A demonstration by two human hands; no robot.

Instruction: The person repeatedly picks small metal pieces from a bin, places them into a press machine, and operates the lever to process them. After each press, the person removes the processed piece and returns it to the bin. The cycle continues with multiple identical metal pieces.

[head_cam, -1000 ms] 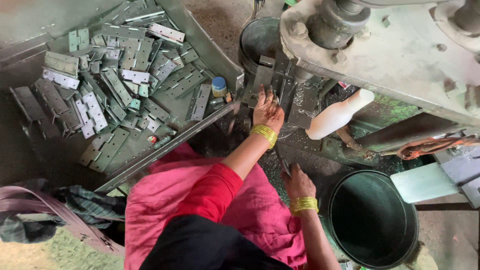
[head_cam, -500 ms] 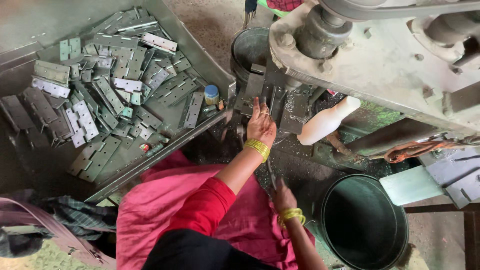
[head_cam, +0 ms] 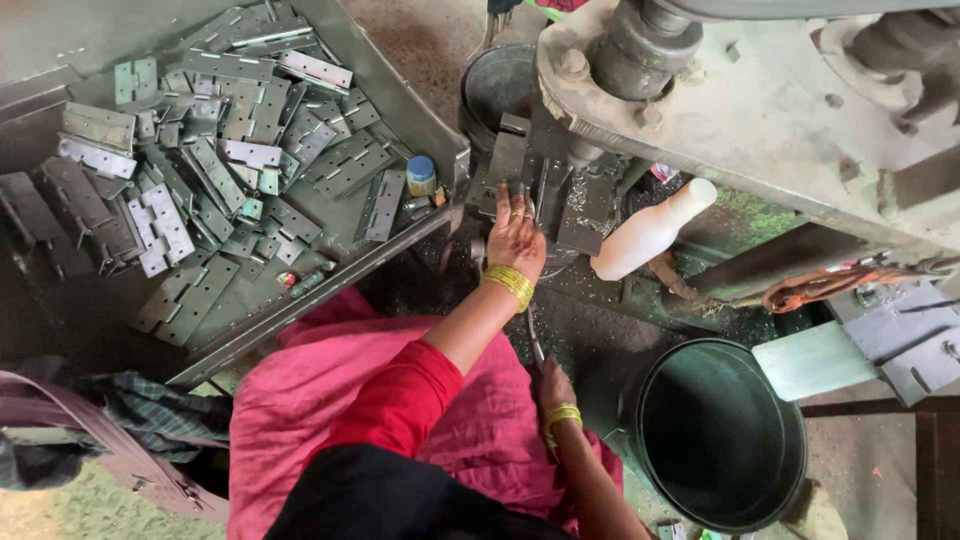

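Resting on the press die (head_cam: 545, 185), left hand (head_cam: 516, 238); blue-capped bottle (head_cam: 421, 176) nearby.

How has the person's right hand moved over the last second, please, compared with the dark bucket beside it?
Yes. The right hand has drawn back toward the body, now level with the dark bucket's rim rather than above it.

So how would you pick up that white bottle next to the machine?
Probably by its wide lower body, coming from the open right side. The white bottle leans tilted, narrow neck up, against the machine; the neck is slimmer and slippier. The left hand is beside it.
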